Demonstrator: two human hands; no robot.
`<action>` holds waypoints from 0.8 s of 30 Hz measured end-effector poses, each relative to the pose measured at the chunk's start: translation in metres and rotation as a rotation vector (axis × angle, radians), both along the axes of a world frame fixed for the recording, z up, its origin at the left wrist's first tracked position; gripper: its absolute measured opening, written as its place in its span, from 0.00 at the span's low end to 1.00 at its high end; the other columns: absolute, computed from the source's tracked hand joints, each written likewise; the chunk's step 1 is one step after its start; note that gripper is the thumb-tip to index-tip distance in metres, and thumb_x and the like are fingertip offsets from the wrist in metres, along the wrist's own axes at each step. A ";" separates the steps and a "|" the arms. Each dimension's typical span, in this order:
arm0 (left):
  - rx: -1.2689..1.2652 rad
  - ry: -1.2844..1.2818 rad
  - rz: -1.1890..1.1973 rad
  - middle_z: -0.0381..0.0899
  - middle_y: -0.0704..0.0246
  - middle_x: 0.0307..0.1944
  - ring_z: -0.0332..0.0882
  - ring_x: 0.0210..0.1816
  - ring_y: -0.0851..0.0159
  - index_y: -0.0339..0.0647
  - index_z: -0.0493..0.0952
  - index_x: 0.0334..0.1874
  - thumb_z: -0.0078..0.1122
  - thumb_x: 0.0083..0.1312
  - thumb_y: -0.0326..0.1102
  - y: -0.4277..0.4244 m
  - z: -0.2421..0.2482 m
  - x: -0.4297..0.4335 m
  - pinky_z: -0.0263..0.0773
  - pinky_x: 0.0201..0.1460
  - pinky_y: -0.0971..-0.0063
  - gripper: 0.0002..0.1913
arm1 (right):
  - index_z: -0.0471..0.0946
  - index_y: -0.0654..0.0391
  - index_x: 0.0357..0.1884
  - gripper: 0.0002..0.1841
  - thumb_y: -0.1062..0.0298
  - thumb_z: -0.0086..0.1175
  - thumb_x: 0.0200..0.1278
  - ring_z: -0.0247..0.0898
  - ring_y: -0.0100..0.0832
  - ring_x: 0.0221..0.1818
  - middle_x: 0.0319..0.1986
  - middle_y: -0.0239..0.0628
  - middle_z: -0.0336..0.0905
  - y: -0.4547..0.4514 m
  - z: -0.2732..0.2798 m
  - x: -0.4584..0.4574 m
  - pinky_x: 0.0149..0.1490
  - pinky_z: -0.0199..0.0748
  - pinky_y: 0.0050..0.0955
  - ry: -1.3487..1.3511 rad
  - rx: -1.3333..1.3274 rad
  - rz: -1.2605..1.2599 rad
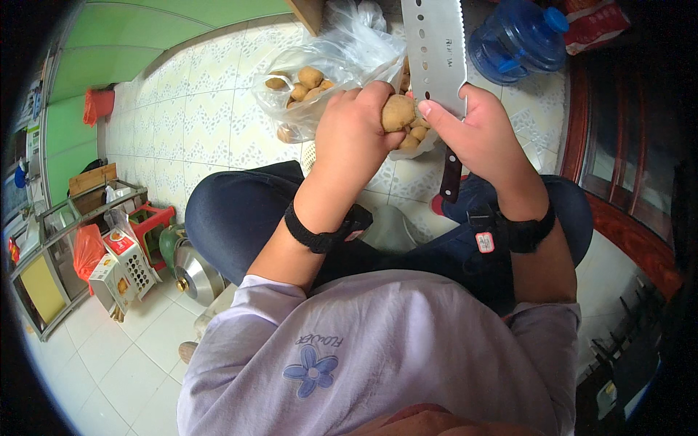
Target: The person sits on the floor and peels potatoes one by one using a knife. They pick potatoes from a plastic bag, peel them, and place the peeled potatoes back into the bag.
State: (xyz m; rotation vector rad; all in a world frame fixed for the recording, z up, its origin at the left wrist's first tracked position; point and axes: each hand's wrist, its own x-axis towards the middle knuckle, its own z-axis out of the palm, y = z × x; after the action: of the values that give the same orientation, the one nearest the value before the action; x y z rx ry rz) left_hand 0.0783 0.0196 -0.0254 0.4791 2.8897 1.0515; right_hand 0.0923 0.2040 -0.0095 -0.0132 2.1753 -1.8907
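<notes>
My left hand (357, 128) is closed round a brown potato (398, 113). With my right hand (477, 128) I grip a wide-bladed kitchen knife (439, 54) low on its blade; its dark riveted handle points back towards me, below my palm. The thumb of that hand lies on the blade, close beside the potato. Beyond my hands, a clear plastic bag (349, 71) on the floor holds several potatoes (310, 77). More small potatoes (419, 132) lie in a plastic bag under the knife, partly hidden by my hands.
A blue water jug (515, 43) stands on the tiled floor at the back right, near a dark red wooden frame (627, 240). To the left are a metal pot lid (197, 272), a red stool (150, 223), a printed carton (128, 253) and a green cabinet (117, 43).
</notes>
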 end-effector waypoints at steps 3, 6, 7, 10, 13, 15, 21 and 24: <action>0.011 -0.009 -0.015 0.80 0.56 0.36 0.77 0.44 0.47 0.39 0.77 0.41 0.69 0.44 0.27 -0.001 -0.003 0.000 0.73 0.46 0.59 0.19 | 0.78 0.67 0.47 0.12 0.69 0.54 0.68 0.76 0.22 0.41 0.42 0.36 0.82 0.003 0.000 -0.005 0.49 0.75 0.23 -0.069 -0.019 0.040; 0.097 -0.070 -0.065 0.80 0.57 0.36 0.78 0.43 0.50 0.38 0.77 0.43 0.70 0.45 0.26 -0.001 -0.005 -0.001 0.73 0.45 0.62 0.20 | 0.78 0.66 0.46 0.12 0.69 0.54 0.68 0.77 0.23 0.40 0.40 0.36 0.82 0.006 -0.002 -0.010 0.47 0.76 0.24 -0.093 -0.042 0.013; 0.137 -0.085 -0.087 0.80 0.58 0.36 0.78 0.42 0.52 0.38 0.77 0.43 0.70 0.46 0.26 0.000 -0.006 -0.002 0.73 0.44 0.64 0.20 | 0.78 0.65 0.46 0.12 0.68 0.54 0.68 0.78 0.23 0.38 0.39 0.36 0.83 0.005 -0.004 -0.011 0.45 0.77 0.25 -0.079 -0.054 -0.012; 0.477 -0.288 -0.041 0.79 0.63 0.41 0.78 0.40 0.60 0.38 0.74 0.50 0.65 0.59 0.35 0.004 -0.008 0.001 0.73 0.38 0.68 0.18 | 0.79 0.64 0.46 0.12 0.66 0.54 0.67 0.78 0.24 0.36 0.37 0.37 0.83 0.007 -0.007 -0.010 0.43 0.77 0.25 -0.076 -0.133 -0.105; 1.222 -1.027 0.095 0.76 0.66 0.46 0.75 0.37 0.67 0.40 0.70 0.56 0.50 0.71 0.47 0.005 -0.010 0.000 0.70 0.34 0.72 0.20 | 0.79 0.63 0.46 0.12 0.65 0.54 0.67 0.77 0.25 0.36 0.38 0.36 0.83 0.005 -0.010 -0.012 0.44 0.77 0.25 -0.054 -0.137 -0.224; 1.239 -1.044 0.176 0.75 0.67 0.47 0.74 0.39 0.68 0.42 0.68 0.59 0.40 0.73 0.53 0.009 -0.015 0.000 0.69 0.35 0.77 0.23 | 0.79 0.62 0.46 0.12 0.65 0.54 0.67 0.77 0.25 0.36 0.38 0.36 0.83 0.004 -0.011 -0.012 0.44 0.76 0.25 -0.052 -0.119 -0.276; 1.364 -1.054 0.246 0.76 0.66 0.49 0.74 0.45 0.67 0.43 0.68 0.60 0.40 0.74 0.52 0.009 -0.024 -0.007 0.71 0.38 0.79 0.23 | 0.77 0.63 0.49 0.14 0.65 0.53 0.68 0.77 0.26 0.41 0.43 0.37 0.82 0.004 -0.011 -0.009 0.46 0.76 0.25 -0.098 -0.053 -0.212; 1.457 -1.075 0.239 0.77 0.65 0.48 0.75 0.43 0.66 0.40 0.69 0.60 0.40 0.74 0.52 0.009 -0.025 -0.007 0.71 0.38 0.80 0.24 | 0.72 0.64 0.55 0.15 0.67 0.50 0.71 0.79 0.31 0.50 0.50 0.41 0.81 0.002 -0.010 -0.009 0.50 0.78 0.27 -0.092 -0.094 -0.151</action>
State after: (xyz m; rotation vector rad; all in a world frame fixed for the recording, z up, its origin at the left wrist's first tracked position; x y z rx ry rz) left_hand 0.0714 0.0287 -0.0500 -0.3966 0.9590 2.2879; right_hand 0.0837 0.2057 -0.0192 0.2228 2.0779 -2.0300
